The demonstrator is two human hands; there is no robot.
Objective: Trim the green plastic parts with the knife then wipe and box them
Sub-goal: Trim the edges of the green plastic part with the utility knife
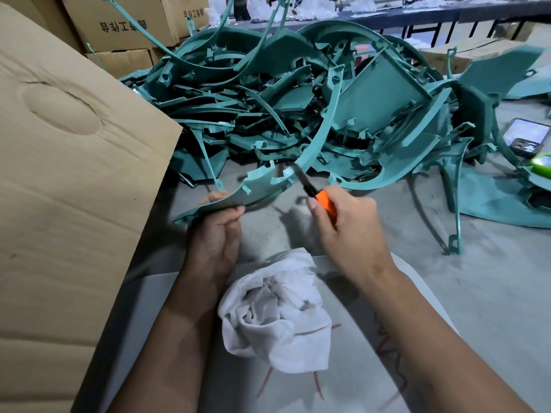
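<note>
- One big open box [74, 162] stands at my far left, its flap leaning over the table [447, 278] edge.
- Behind it, three more cartons [119, 22] are stacked; I can count no further.
- My left hand [217, 231] comes next: its fingers [235, 210] are curled round the near end of one curved green part [238, 195], thumb on top, holding it off the table.
- That part arcs up and to the right, with small tabs along its inner edge.
- One white rag [277, 311] lies crumpled between my forearms, on a pale sheet with red marks.
- One knife [316, 195] with an orange handle and dark blade: the blade tip touches the right end of the held part.
- My right hand [348, 222] grips the knife handle, fingers wrapped tight, thumb laid along the handle.
- Beyond the hands, one heap of green parts [313, 99] fills the middle of the table, too tangled to count.
- More green parts [501, 201] lie spread to the right of the heap.
- One phone [527, 137] lies face up near the right edge, with a bright green object [541, 163] just beside it, cut off by the frame.
</note>
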